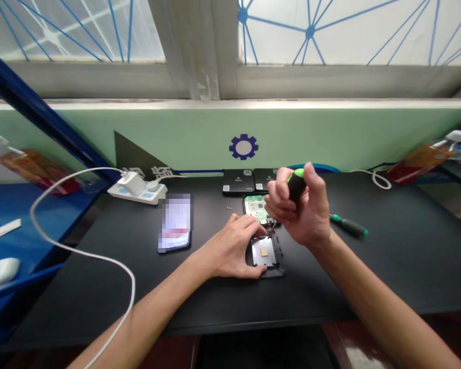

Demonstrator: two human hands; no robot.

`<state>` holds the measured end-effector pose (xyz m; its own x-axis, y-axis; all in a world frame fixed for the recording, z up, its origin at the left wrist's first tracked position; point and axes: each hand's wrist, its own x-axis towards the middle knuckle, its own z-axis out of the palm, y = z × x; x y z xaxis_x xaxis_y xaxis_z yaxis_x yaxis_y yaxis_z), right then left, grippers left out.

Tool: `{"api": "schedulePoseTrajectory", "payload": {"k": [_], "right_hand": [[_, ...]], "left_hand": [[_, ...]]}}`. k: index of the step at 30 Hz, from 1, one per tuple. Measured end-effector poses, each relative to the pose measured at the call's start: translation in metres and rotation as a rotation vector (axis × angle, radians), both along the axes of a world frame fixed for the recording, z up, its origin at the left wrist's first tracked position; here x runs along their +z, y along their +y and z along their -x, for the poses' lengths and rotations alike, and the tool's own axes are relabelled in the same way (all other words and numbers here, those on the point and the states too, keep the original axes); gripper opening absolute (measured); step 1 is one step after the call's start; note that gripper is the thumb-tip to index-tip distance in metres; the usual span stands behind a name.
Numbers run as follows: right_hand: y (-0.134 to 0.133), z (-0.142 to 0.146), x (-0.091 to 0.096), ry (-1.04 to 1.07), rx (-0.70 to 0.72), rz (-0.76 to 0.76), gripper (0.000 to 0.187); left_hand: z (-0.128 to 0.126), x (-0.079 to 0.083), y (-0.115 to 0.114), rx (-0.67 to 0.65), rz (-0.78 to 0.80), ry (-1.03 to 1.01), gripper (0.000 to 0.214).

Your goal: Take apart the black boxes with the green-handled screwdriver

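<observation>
My left hand (236, 248) grips the left side of a black plastic casing part (278, 256) lying on the dark table. A silvery metal plate (258, 251) with a small yellowish square (264, 252) sits inside that part. In my right hand (307, 215) is a screwdriver (296, 184) with a black and green handle. Its shaft points down to the casing's upper edge, and the tip is hard to make out. Just behind the casing lies a green circuit board (254, 206) in a black shell, partly hidden by my hands.
Two black boxes (238, 181) stand at the back. A second screwdriver (349, 225) lies at right. Tiny screws (229, 207) rest left of the board. A phone (175, 223) and a power strip (138, 192) are farther left. A white cable (88, 252) loops across my left forearm.
</observation>
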<state>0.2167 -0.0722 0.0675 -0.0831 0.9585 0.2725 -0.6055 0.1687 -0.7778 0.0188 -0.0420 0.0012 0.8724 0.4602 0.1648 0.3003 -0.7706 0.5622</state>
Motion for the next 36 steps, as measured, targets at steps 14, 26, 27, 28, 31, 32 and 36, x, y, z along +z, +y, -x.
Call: {"api": "schedulePoseTrajectory", "payload": {"k": [14,26,27,28,31,32,36], "right_hand": [[0.012,0.004,-0.016,-0.042,0.012,-0.041,0.069],[0.013,0.004,-0.024,-0.026,0.065,-0.131,0.067],[0.013,0.004,-0.025,-0.025,0.065,-0.128,0.067],[0.013,0.004,-0.025,-0.026,0.062,-0.124,0.067],[0.012,0.004,-0.025,-0.026,0.044,-0.111,0.069],[0.011,0.005,-0.025,-0.022,0.042,-0.111,0.069],[0.01,0.005,-0.026,-0.017,0.057,-0.124,0.067]], "left_hand": [[-0.003,-0.001,-0.003,0.105,-0.131,0.056,0.052],[-0.004,0.006,-0.004,0.128,-0.077,0.088,0.049],[-0.003,0.007,-0.005,0.127,-0.082,0.089,0.05],[-0.003,0.007,-0.005,0.126,-0.092,0.092,0.05],[-0.003,0.009,-0.005,0.136,-0.145,0.113,0.051],[-0.003,0.01,-0.005,0.146,-0.165,0.124,0.051],[-0.003,0.011,-0.004,0.182,-0.15,0.182,0.055]]}}
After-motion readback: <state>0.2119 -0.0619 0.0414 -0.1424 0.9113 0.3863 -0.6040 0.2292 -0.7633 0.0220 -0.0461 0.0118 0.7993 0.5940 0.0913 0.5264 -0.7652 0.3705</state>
